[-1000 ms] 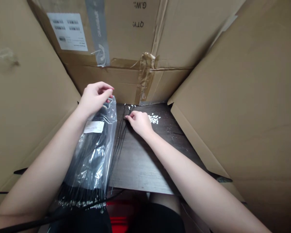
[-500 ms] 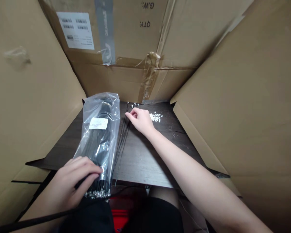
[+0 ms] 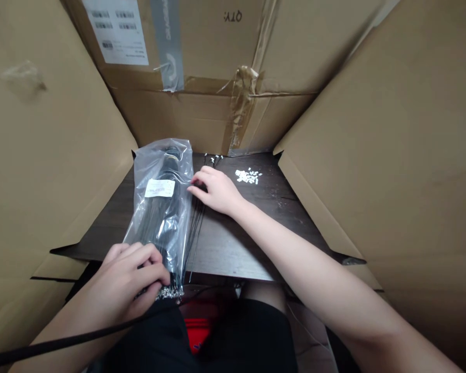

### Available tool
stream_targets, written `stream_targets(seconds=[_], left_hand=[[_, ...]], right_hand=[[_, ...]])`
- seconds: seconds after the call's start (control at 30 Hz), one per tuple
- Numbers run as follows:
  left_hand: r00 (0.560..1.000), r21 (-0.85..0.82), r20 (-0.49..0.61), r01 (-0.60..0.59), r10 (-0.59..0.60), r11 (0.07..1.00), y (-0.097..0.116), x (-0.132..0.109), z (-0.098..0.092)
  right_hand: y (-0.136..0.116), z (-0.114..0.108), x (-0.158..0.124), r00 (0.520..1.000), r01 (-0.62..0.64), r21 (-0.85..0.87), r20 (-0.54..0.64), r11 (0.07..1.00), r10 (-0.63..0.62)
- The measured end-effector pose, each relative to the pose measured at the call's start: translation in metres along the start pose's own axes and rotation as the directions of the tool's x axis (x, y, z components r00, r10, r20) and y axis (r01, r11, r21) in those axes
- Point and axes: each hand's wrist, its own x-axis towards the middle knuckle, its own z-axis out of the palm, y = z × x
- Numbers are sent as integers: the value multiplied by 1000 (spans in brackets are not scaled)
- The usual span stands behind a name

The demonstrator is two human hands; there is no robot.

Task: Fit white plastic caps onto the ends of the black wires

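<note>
left fingers at 7 o'clock: we curl them shut round the lower end of the bag at 9 o'clock | right fingers at 12 o'clock: we hold them slightly open, nothing visibly held | done: loose black cable ties lie out on the table | left: most ties sit bagged | white clips pile at 1 o'clock

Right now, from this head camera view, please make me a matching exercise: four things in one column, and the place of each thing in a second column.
Things:
1. clear plastic bag
2. white label
3. small white pieces
4. thin black wires

Places:
A. stuck on the bag
B. beside the bag, under the right hand
C. in a small cluster on the dark wooden table, beyond the fingers
D. on the table, its lower end under the left hand

Pairs: 1-D, 2-A, 3-C, 4-B
</note>
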Motion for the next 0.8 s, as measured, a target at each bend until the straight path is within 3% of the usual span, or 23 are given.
stream_targets(seconds=[0.2,0.4,0.6,0.8], left_hand=[[1000,-49,21,-20,21,999,-14,2,-1],[998,-140,37,-39,45,989,-20,5,-5],[997,-158,47,-51,59,986,-25,4,-8],[999,-151,-11,-43,42,988,-16,2,-8]], right_hand=[[-22,3,-4,962,269,-28,46,963,-268],[-33,13,-8,916,393,50,69,918,-396],[-39,25,-8,861,500,-15,115,866,-495],[-39,27,-7,863,497,-33,126,867,-490]])
